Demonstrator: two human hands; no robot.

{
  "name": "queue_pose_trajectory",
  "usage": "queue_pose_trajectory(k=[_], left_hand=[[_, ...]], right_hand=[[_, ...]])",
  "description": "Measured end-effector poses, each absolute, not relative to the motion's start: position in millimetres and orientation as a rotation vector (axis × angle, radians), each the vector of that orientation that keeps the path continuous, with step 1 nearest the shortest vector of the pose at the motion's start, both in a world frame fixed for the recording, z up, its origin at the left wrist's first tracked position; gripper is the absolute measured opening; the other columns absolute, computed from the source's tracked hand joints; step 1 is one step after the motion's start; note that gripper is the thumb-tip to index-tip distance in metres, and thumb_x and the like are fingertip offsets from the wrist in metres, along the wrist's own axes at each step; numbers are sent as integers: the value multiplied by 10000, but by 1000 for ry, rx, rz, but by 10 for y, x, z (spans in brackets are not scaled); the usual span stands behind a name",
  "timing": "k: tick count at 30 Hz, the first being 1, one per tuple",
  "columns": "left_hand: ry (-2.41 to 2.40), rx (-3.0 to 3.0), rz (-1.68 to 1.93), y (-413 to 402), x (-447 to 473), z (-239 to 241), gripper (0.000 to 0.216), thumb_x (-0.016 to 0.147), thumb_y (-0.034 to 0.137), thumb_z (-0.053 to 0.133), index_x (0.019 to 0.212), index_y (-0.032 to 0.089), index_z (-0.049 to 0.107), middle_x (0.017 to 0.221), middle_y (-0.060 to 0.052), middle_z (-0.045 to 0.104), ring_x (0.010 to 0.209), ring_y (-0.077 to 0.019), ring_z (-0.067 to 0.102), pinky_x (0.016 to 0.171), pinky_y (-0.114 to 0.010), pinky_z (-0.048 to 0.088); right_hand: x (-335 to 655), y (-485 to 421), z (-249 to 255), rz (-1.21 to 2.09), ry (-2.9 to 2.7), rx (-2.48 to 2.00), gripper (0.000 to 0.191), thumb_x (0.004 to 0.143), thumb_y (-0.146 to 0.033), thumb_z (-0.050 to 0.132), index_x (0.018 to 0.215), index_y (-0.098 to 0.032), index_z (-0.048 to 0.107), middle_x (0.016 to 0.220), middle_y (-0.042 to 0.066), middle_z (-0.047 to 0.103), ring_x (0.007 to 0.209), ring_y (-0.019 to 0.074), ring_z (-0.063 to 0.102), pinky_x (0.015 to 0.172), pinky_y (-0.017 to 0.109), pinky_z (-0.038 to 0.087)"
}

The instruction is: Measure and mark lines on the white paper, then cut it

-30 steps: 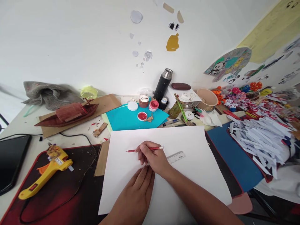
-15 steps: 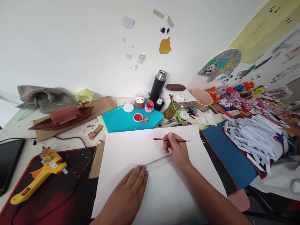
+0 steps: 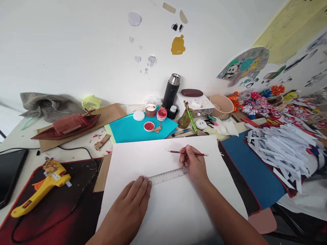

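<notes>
A large sheet of white paper lies in front of me, with a clear plastic ruler resting on it at a slight slant. My left hand lies flat, its fingertips on the ruler's left end. Between the thumb and fingers of my right hand is a red and black pencil, held almost level with its tip pointing left, above the paper. The lower part of that hand is at the ruler's right end.
A yellow glue gun lies on a dark mat at left, below a brown model boat. Paint jars stand on turquoise paper near a black flask. White paper strips are heaped at right.
My left hand has slid left along the ruler, uncovering more of it. My right hand keeps the pencil in nearly the same place. The view has shifted slightly.
</notes>
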State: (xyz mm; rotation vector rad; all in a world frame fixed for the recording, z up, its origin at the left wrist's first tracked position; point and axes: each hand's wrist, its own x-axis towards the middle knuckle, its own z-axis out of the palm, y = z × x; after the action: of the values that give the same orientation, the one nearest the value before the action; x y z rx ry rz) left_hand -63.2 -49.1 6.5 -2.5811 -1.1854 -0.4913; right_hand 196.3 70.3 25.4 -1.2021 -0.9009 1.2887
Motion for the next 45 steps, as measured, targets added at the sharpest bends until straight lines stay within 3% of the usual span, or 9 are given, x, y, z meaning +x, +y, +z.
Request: queue_pose_trajectory(k=[3, 9, 17, 28, 34, 38, 45], left_hand=[[-1225, -2597, -540, -553, -511, 88, 441, 1046, 128, 436, 1416, 101, 675, 1471, -149, 712, 1339, -283, 645, 1141, -426, 441], [-1231, -2543, -505, -520, -422, 152, 366, 1098, 197, 492, 1377, 109, 712, 1399, -138, 760, 1217, -269, 705, 1064, -412, 460], [-1352, -2537, -567, -530, -485, 103, 401, 1144, 310, 450, 1363, 143, 741, 1433, -120, 749, 1261, -264, 697, 1075, -402, 458], [-1258, -2488, -480, -455, -756, 253, 447, 1172, 285, 371, 1321, 123, 760, 1385, -95, 778, 1201, -250, 733, 1027, -413, 484], [-1223, -2461, -391, -417, -998, 245, 433, 1164, 253, 381, 1359, 118, 743, 1396, -111, 770, 1223, -290, 730, 1039, -444, 483], [-1262, -2416, -377, -411, -1136, 208, 480, 1177, 356, 372, 1379, 102, 726, 1403, -151, 760, 1233, -313, 729, 1054, -456, 486], [-1338, -2405, -418, -436, -1224, 162, 479, 1156, 393, 448, 1445, 79, 666, 1479, -191, 708, 1278, -333, 712, 1077, -457, 489]], right_hand=[[1952, 686, 270, 1283, -897, -1212, 575, 839, -747, 828, 748, -185, 749, 531, -6, 612, 437, 123, 543, 435, 245, 371], [1908, 648, 317, 1311, -896, -1219, 584, 824, -752, 839, 743, -180, 756, 533, -3, 613, 438, 122, 544, 441, 243, 374], [1856, 599, 289, 1384, -932, -1190, 544, 885, -716, 810, 762, -189, 762, 542, -5, 613, 452, 123, 545, 450, 242, 394], [1702, 559, 348, 1439, -942, -1188, 560, 870, -740, 811, 758, -193, 767, 530, 0, 625, 443, 130, 551, 443, 248, 420], [1680, 560, 341, 1429, -944, -1163, 549, 877, -724, 815, 747, -193, 767, 526, -4, 621, 437, 128, 550, 449, 253, 428], [1640, 558, 333, 1427, -960, -1156, 545, 875, -715, 822, 736, -192, 759, 549, 4, 633, 446, 132, 552, 448, 260, 417], [1529, 552, 355, 1464, -996, -1177, 536, 914, -704, 787, 761, -192, 759, 515, -7, 610, 441, 136, 546, 467, 274, 427]])
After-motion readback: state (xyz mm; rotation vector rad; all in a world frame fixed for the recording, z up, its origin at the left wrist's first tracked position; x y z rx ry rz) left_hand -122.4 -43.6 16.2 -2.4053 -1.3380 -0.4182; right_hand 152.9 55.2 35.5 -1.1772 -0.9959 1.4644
